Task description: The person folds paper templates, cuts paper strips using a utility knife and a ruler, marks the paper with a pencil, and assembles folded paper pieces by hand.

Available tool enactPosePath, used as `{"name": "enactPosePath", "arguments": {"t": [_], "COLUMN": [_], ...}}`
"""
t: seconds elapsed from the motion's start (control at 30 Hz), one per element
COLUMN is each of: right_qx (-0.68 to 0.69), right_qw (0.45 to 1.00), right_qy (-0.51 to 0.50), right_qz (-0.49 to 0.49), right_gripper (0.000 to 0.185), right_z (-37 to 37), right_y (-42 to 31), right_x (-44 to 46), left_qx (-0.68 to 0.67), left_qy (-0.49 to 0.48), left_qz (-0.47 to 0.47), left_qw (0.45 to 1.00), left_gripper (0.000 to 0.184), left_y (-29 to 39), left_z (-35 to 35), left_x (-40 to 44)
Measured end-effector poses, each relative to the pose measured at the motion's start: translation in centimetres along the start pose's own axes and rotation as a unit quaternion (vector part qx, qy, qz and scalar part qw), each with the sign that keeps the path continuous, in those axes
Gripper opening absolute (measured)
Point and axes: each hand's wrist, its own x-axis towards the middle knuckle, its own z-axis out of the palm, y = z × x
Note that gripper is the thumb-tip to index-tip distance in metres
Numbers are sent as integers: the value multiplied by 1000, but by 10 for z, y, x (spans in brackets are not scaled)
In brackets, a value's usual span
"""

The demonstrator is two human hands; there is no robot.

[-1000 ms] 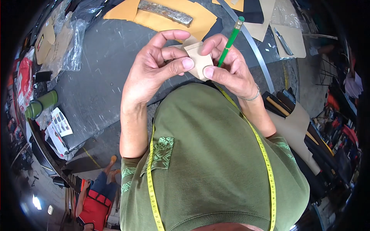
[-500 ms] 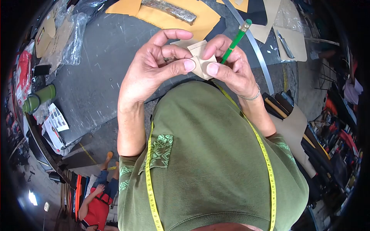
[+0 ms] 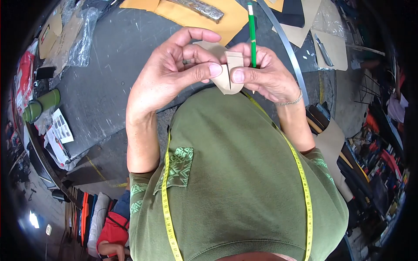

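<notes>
Close in front of my chest, a small beige piece of card (image 3: 223, 82) with a rounded lower edge is pinched between my two hands. A dark slit or gap runs down its middle. My left hand (image 3: 174, 69) grips its left side with thumb against fingers, the index finger raised and curved above. On the other side, my right hand (image 3: 265, 74) has its thumb pressed on the card. A green pencil (image 3: 252, 35) stands upright between that hand's fingers. The fingers behind the card are partly hidden.
The dark worktable (image 3: 104, 95) carries orange-yellow sheets (image 3: 178, 17) with a wrapped bar (image 3: 200, 9), a curved metal strip (image 3: 287, 48) and a cutter knife (image 3: 323, 52). A yellow tape measure (image 3: 307, 195) hangs round my neck. A person in red (image 3: 113, 230) is at lower left.
The card has turned and spread, now showing its rounded end and slit. My hands have shifted slightly apart, and the pencil has swung from slanted to nearly upright.
</notes>
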Motion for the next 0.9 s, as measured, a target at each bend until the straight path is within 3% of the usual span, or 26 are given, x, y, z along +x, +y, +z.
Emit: {"name": "enactPosePath", "arguments": {"t": [0.13,0.33,0.63,0.9], "right_qx": [16,-10,35,9], "right_qw": [999,998,999,1000], "right_qy": [16,4,-22,9], "right_qz": [40,56,33,27], "right_gripper": [22,23,32,26], "right_z": [-4,-6,-6,-3], "right_y": [13,12,12,18], "right_x": [-3,-8,-11,-12], "left_qx": [4,20,16,23], "left_qy": [-18,-45,-56,-58], "left_qz": [-14,-36,-33,-31], "left_qw": [1000,998,998,998], "left_gripper": [49,50,50,50], "left_y": [1,-1,-4,-5], "left_z": [0,0,4,2], "left_x": [0,3,5,5]}}
